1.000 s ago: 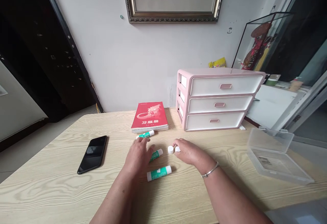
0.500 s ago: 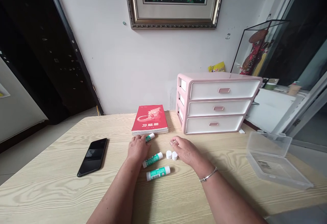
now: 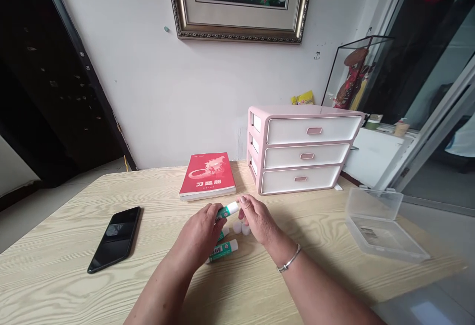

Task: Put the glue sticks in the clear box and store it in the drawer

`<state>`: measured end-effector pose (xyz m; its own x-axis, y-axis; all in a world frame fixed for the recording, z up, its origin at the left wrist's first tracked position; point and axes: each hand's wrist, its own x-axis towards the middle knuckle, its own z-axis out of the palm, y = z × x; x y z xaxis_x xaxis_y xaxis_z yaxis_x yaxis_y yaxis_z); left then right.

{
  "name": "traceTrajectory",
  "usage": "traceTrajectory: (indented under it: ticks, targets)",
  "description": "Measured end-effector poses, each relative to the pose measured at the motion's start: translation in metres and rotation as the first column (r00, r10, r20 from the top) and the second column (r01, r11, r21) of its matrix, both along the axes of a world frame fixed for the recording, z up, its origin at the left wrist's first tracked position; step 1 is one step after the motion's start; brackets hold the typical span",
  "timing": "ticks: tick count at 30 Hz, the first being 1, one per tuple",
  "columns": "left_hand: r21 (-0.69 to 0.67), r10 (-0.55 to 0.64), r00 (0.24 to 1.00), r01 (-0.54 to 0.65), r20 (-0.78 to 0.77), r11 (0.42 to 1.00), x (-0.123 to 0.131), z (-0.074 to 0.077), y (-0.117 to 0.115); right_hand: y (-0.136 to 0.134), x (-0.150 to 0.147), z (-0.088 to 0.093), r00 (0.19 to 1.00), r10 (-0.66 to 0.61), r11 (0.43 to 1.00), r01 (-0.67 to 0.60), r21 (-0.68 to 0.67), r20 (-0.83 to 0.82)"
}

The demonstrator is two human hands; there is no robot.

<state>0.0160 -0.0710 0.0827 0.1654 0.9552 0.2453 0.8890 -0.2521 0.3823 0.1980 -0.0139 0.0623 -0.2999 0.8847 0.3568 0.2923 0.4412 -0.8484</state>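
Observation:
My left hand (image 3: pixel 202 233) is closed around a green-and-white glue stick (image 3: pixel 224 211), holding it above the table with its white end pointing right. Close to that end is my right hand (image 3: pixel 260 220), its thumb and fingers drawn together; whatever they pinch, if anything, is hidden. Two small white caps (image 3: pixel 237 226) stand on the table below, partly covered by my right fingers. Another glue stick (image 3: pixel 224 249) lies nearer to me, and one more glue stick (image 3: pixel 223 234) shows only partly behind my left hand.
A red book (image 3: pixel 208 172) lies behind my hands, left of a pink-and-white drawer unit (image 3: pixel 306 157). To the left lies a black phone (image 3: pixel 116 238). An open clear plastic box (image 3: pixel 386 238) sits at the right on the wooden table (image 3: pixel 67 260).
My left hand has picked the glue stick up from beside the book and brought it toward my right hand. My right fingers are now close to its white end. The view has shifted slightly right.

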Motion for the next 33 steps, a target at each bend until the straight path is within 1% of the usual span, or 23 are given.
traceTrajectory:
  ticks: [4,7,9,11,12,14,15,16,17,18,19,20,21,23,25,27,29,30,33]
  targets:
    - [0.016,-0.064,0.998,0.064,-0.028,0.998,0.017,0.000,-0.010,-0.003,-0.006,-0.001,1.000,0.002,1.000,-0.002,0.016,-0.008]
    - [0.008,-0.074,0.997,0.074,-0.030,0.997,0.024,0.002,-0.014,-0.005,-0.011,-0.002,0.999,-0.046,0.999,0.046,0.009,-0.019]
    - [-0.026,-0.092,0.995,0.093,0.042,0.995,0.025,0.005,-0.016,-0.008,-0.013,-0.002,0.997,-0.063,0.998,0.063,-0.001,-0.045]
    - [-0.085,-0.140,0.969,0.160,0.204,0.984,0.025,0.009,-0.019,-0.009,-0.011,-0.002,0.995,-0.033,0.999,0.034,0.006,-0.092]
    - [-0.120,-0.160,0.937,0.205,0.310,0.971,0.024,0.011,-0.020,-0.008,-0.009,-0.001,0.993,-0.012,1.000,0.013,0.011,-0.116]
    - [-0.212,-0.147,0.837,0.297,0.527,0.931,0.021,0.015,-0.023,-0.003,0.000,0.001,0.989,0.002,1.000,0.000,0.015,-0.151]
    - [-0.264,-0.111,0.775,0.340,0.622,0.902,0.017,0.016,-0.023,0.002,0.006,0.002,0.986,-0.022,1.000,0.025,0.013,-0.166]
    - [-0.305,-0.064,0.712,0.377,0.699,0.875,0.014,0.016,-0.023,0.007,0.013,0.004,0.981,-0.070,0.997,0.073,0.012,-0.179]
    - [-0.322,-0.016,0.651,0.396,0.759,0.860,0.010,0.015,-0.022,0.013,0.021,0.005,0.972,-0.136,0.990,0.141,0.013,-0.189]
    - [-0.316,0.021,0.599,0.392,0.801,0.864,0.006,0.014,-0.020,0.019,0.028,0.007,0.960,-0.207,0.977,0.214,0.019,-0.188]
    - [-0.294,0.043,0.566,0.359,0.823,0.886,0.002,0.012,-0.017,0.024,0.034,0.008,0.952,-0.261,0.963,0.269,0.031,-0.159]
    - [-0.264,0.059,0.561,0.293,0.826,0.919,-0.002,0.010,-0.014,0.028,0.038,0.009,0.948,-0.302,0.951,0.308,0.043,-0.105]
    - [-0.239,0.077,0.584,0.205,0.808,0.949,-0.006,0.008,-0.011,0.030,0.042,0.009,0.947,-0.322,0.945,0.322,0.055,-0.024]
    - [-0.207,0.130,0.685,0.031,0.717,0.978,-0.012,0.004,-0.004,0.031,0.045,0.009,0.936,-0.304,0.953,0.297,0.065,0.179]
    - [-0.183,0.188,0.795,-0.099,0.577,0.978,-0.018,-0.001,0.003,0.028,0.044,0.008,0.906,-0.238,0.971,0.235,0.053,0.351]
    - [-0.157,0.237,0.873,-0.187,0.425,0.970,-0.024,-0.009,0.010,0.024,0.042,0.006,0.875,-0.165,0.985,0.170,0.032,0.455]
    - [-0.140,0.268,0.919,-0.237,0.290,0.961,-0.029,-0.020,0.017,0.022,0.041,0.003,0.851,-0.121,0.991,0.128,0.021,0.511]
    - [-0.135,0.269,0.933,-0.242,0.238,0.961,-0.031,-0.025,0.020,0.021,0.040,0.001,0.842,-0.111,0.993,0.117,0.022,0.528]
    - [-0.121,0.218,0.966,-0.202,0.140,0.972,-0.033,-0.041,0.028,0.023,0.038,-0.008,0.822,-0.087,0.996,0.092,0.020,0.563]
